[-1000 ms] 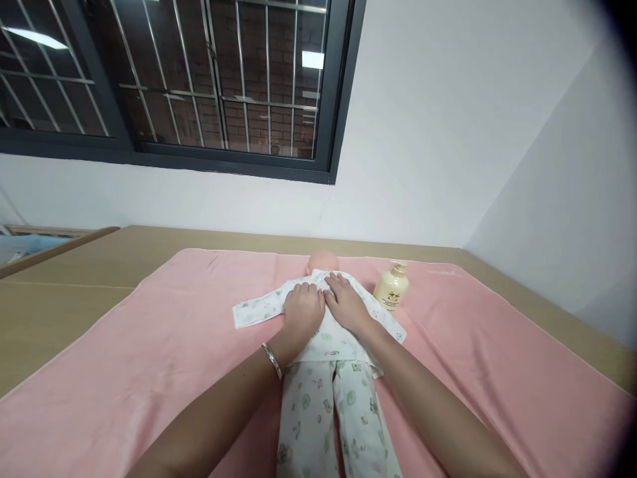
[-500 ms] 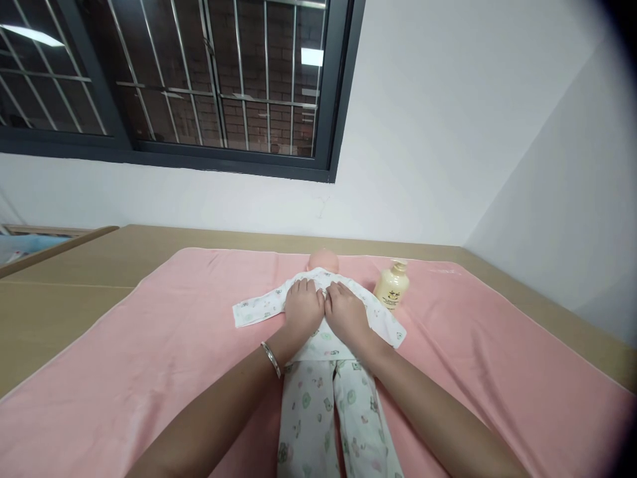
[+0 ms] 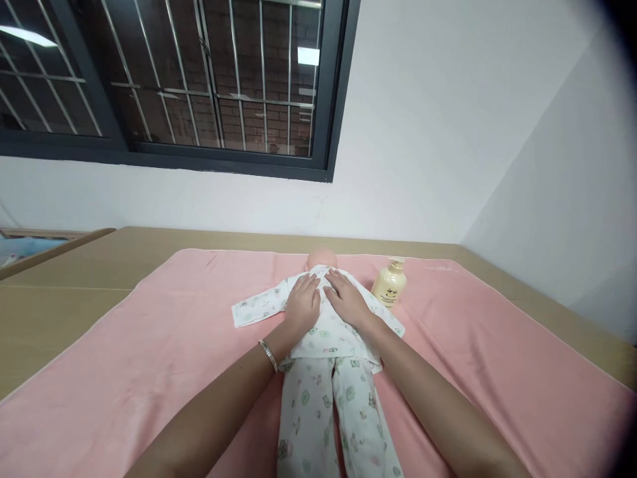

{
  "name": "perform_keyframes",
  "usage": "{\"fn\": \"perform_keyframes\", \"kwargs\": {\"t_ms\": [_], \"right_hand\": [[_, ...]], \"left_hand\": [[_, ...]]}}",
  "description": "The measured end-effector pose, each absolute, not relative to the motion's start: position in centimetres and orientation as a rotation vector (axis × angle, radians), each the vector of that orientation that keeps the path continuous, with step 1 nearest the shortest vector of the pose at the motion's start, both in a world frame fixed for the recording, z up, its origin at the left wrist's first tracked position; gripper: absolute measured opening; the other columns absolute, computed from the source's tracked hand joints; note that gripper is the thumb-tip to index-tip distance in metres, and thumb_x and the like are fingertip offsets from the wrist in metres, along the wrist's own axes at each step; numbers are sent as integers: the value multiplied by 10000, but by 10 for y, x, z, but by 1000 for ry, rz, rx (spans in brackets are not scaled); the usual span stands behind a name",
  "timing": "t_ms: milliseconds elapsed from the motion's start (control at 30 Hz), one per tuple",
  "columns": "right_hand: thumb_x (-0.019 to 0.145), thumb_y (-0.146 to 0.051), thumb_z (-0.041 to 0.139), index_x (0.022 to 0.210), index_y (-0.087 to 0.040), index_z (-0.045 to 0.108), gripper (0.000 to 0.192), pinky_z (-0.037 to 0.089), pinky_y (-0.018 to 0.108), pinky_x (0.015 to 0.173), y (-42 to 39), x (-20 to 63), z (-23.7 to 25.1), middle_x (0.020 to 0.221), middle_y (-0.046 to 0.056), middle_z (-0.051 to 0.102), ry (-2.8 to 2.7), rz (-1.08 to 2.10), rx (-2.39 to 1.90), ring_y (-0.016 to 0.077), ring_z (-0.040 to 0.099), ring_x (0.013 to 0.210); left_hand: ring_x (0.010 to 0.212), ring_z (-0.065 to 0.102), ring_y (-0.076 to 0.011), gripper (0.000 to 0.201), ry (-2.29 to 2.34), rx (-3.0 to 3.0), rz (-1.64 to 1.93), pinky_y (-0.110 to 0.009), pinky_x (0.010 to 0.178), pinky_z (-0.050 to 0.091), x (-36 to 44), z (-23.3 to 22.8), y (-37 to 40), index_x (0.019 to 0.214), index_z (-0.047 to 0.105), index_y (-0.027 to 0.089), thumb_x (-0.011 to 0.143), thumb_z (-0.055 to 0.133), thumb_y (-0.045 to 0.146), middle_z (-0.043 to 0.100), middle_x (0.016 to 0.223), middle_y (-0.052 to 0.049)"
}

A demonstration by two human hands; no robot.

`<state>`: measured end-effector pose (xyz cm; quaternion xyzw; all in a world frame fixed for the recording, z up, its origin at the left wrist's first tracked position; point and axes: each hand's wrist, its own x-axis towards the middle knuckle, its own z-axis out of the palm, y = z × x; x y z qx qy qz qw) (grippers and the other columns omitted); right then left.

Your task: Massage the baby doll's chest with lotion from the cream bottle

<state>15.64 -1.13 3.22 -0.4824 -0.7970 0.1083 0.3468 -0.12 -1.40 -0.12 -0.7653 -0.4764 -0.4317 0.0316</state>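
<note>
A baby doll [image 3: 323, 257] in white printed pyjamas [image 3: 326, 388] lies on its back on a pink towel [image 3: 149, 358], head away from me. My left hand [image 3: 301, 302] rests flat on the left side of its chest, fingers together, with a silver bangle [image 3: 269, 355] on the wrist. My right hand [image 3: 348, 300] lies flat on the right side of the chest. The two hands are slightly apart and hold nothing. The doll's left sleeve [image 3: 253, 309] spreads out to the side.
A cream pump bottle [image 3: 389, 284] stands on the towel just right of the doll's shoulder. The towel covers a tan table [image 3: 60, 299] set against a white wall [image 3: 423, 133] under a barred window [image 3: 199, 79]. Another wall closes in on the right.
Both hands have slid outward from the middle of the doll's chest, opening a gap between them. The doll and the bottle have stayed put.
</note>
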Motion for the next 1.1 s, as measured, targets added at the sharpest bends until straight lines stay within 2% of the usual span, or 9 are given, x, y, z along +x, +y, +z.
{"fn": "perform_keyframes", "kwargs": {"t_ms": [133, 267, 367, 533, 700, 867, 1100], "right_hand": [[899, -235, 441, 1308, -155, 571, 437, 315, 408, 1129, -22, 150, 42, 1445, 111, 472, -1968, 240, -1161, 219, 398, 1361], [875, -178, 430, 1337, -124, 536, 477, 242, 450, 1157, -26, 143, 38, 1493, 133, 400, -1977, 61, -1153, 239, 306, 1411], [891, -191, 424, 1320, -126, 553, 452, 227, 497, 1148, -23, 142, 32, 1463, 150, 439, -2063, 75, -1249, 266, 313, 1405], [906, -195, 425, 1337, -114, 531, 451, 195, 427, 1166, -25, 141, 32, 1481, 149, 415, -2018, 12, -1216, 224, 320, 1402], [909, -198, 432, 1304, -144, 566, 420, 215, 451, 1153, -28, 140, 32, 1455, 130, 457, -2072, 54, -1233, 233, 333, 1395], [888, -170, 434, 1326, -120, 541, 453, 186, 428, 1167, -26, 142, 32, 1483, 136, 416, -2004, -6, -1231, 223, 326, 1396], [916, -182, 403, 1308, -128, 566, 428, 225, 431, 1149, -25, 141, 28, 1417, 132, 503, -2065, 49, -1276, 239, 375, 1368]], "left_hand": [[1247, 521, -247, 350, -1482, -2284, -1458, -483, 1090, 410, -2, -5, -15, 1174, 617, 155, 911, 386, 170, 631, 1266, -103], [1244, 523, -257, 367, -1542, -2230, -1532, -503, 1088, 405, -2, -5, -15, 1238, 572, 151, 930, 384, 215, 611, 1282, -120], [1251, 514, -259, 376, -1573, -2235, -1563, -498, 1089, 400, -2, -4, -14, 1252, 558, 136, 943, 370, 239, 598, 1294, -134], [1265, 500, -265, 390, -1606, -2254, -1598, -493, 1096, 384, -2, -3, -12, 1256, 552, 116, 946, 363, 258, 581, 1312, -153], [1259, 503, -266, 390, -1605, -2254, -1613, -496, 1097, 378, -2, -2, -12, 1251, 554, 127, 945, 358, 268, 592, 1292, -151], [1250, 507, -274, 393, -1600, -2251, -1621, -515, 1090, 379, -2, 0, -12, 1247, 555, 132, 940, 356, 276, 594, 1288, -153], [1282, 486, -293, 417, -1698, -2267, -1492, -511, 1108, 360, -1, 1, -10, 1233, 576, 90, 920, 368, 272, 577, 1317, -177]]}}
